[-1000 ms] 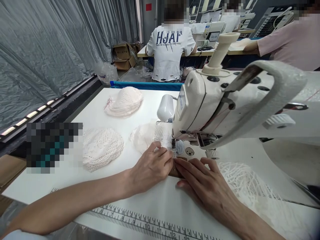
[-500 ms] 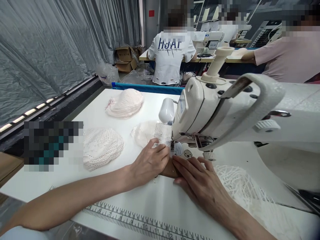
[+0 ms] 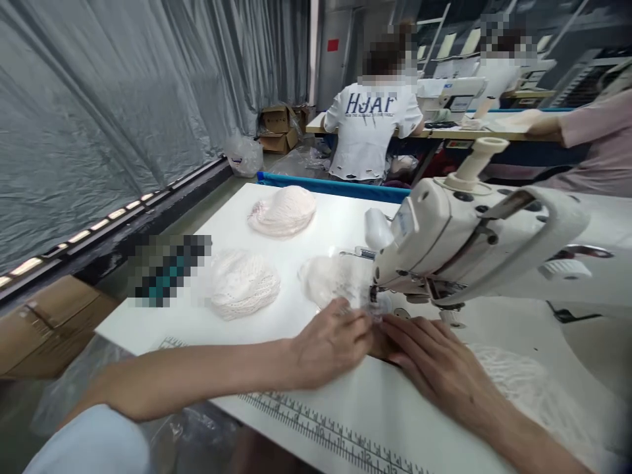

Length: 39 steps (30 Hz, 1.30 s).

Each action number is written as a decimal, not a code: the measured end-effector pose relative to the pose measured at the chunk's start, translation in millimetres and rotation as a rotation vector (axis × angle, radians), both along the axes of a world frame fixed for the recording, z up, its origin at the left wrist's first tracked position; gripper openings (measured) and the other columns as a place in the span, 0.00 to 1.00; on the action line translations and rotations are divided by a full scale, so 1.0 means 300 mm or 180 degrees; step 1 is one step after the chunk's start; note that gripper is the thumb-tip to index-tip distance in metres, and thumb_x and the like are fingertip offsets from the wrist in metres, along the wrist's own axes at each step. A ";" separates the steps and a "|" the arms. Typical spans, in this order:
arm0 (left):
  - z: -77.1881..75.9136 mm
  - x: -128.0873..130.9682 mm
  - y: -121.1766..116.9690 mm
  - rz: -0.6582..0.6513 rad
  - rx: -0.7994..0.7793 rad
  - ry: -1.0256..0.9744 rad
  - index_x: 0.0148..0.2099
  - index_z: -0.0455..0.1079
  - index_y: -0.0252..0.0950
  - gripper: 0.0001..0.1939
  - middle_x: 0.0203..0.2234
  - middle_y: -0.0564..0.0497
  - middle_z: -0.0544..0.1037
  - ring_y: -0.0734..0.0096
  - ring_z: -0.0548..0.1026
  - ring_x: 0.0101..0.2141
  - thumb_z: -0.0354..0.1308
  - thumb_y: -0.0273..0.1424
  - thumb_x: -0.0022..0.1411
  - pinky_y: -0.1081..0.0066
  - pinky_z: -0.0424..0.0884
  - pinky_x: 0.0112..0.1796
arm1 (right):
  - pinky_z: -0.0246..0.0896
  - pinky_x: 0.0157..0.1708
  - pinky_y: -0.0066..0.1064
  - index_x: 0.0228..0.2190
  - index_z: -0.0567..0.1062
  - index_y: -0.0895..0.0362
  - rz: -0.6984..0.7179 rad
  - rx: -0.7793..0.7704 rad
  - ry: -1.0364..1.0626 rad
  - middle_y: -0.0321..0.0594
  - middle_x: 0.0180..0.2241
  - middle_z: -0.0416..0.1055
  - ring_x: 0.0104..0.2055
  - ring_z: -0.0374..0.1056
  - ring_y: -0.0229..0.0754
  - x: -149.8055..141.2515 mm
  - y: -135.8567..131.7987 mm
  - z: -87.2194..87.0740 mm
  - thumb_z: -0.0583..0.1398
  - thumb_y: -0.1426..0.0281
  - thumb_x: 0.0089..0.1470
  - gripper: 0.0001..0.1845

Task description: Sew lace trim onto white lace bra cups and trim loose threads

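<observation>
A white lace piece [image 3: 328, 280] lies on the table with its right end at the needle area of a white sewing machine [image 3: 419, 230]. My left hand [image 3: 336, 342] is closed, its curled fingers pinching the near edge of the lace just left of the presser foot. Close beside it, my right hand [image 3: 434, 355] lies low with fingers stretched out flat, fingertips by the needle plate. A brownish patch shows between the two hands; I cannot tell whether it is cloth or skin. The fabric under my fingertips is mostly hidden.
Two piles of white lace pieces, one far [image 3: 284, 210] and one nearer [image 3: 241, 283], sit left of the machine. White stringy lace [image 3: 518, 382] lies at the right. A printed ruler [image 3: 320, 431] runs along the front edge. Co-workers sit at machines beyond.
The camera has turned left, so the whole scene sits further right in the picture. Both hands stay at the needle area, the left still pinching the lace.
</observation>
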<state>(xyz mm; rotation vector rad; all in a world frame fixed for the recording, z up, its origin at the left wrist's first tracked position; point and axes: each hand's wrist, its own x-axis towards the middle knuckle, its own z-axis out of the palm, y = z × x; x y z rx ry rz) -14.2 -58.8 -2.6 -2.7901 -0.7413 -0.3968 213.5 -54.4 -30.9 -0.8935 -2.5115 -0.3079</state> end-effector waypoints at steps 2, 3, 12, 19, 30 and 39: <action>0.027 -0.025 -0.048 -0.0186 -0.0299 0.0047 0.48 0.66 0.30 0.14 0.49 0.43 0.71 0.65 0.65 0.51 0.46 0.19 0.61 0.62 0.60 0.51 | 0.60 0.35 0.39 0.48 0.70 0.60 0.0315 0.0148 -0.0177 0.48 0.46 0.73 0.41 0.69 0.47 0.045 0.041 0.001 0.48 0.64 0.64 0.19; 0.041 -0.046 -0.061 -0.0247 -0.0449 0.0045 0.50 0.64 0.29 0.16 0.50 0.43 0.70 0.67 0.65 0.51 0.45 0.18 0.60 0.62 0.59 0.52 | 0.60 0.35 0.38 0.49 0.69 0.59 0.0391 0.0190 -0.0271 0.47 0.46 0.73 0.40 0.70 0.46 0.064 0.056 0.009 0.48 0.63 0.64 0.19; 0.093 -0.268 0.023 0.0608 -0.0906 0.0112 0.35 0.69 0.31 0.11 0.39 0.45 0.76 0.64 0.73 0.40 0.57 0.36 0.60 0.54 0.56 0.50 | 0.63 0.43 0.43 0.42 0.71 0.60 0.0637 -0.0130 0.0023 0.48 0.42 0.74 0.45 0.67 0.48 -0.164 -0.079 0.130 0.53 0.70 0.61 0.11; 0.048 -0.285 -0.166 0.0310 -0.0715 -0.0018 0.46 0.65 0.30 0.09 0.48 0.42 0.72 0.64 0.69 0.50 0.53 0.26 0.63 0.59 0.55 0.52 | 0.62 0.26 0.37 0.36 0.72 0.61 0.0384 -0.0153 -0.0384 0.50 0.36 0.72 0.31 0.66 0.46 -0.315 -0.189 0.103 0.49 0.61 0.62 0.18; 0.027 -0.246 -0.151 0.0398 -0.0532 -0.0265 0.46 0.64 0.33 0.12 0.43 0.45 0.74 0.67 0.72 0.43 0.44 0.19 0.64 0.61 0.57 0.48 | 0.61 0.34 0.38 0.37 0.71 0.61 0.0017 -0.0164 -0.0193 0.51 0.37 0.72 0.37 0.67 0.49 -0.241 -0.144 0.126 0.46 0.57 0.62 0.22; 0.071 -0.280 -0.220 -0.0125 -0.1659 -0.0471 0.45 0.67 0.33 0.22 0.50 0.44 0.71 0.67 0.68 0.49 0.42 0.11 0.55 0.65 0.58 0.51 | 0.54 0.21 0.30 0.36 0.71 0.58 -0.0156 -0.0665 0.0006 0.43 0.28 0.73 0.26 0.68 0.42 -0.228 -0.231 0.154 0.48 0.61 0.63 0.17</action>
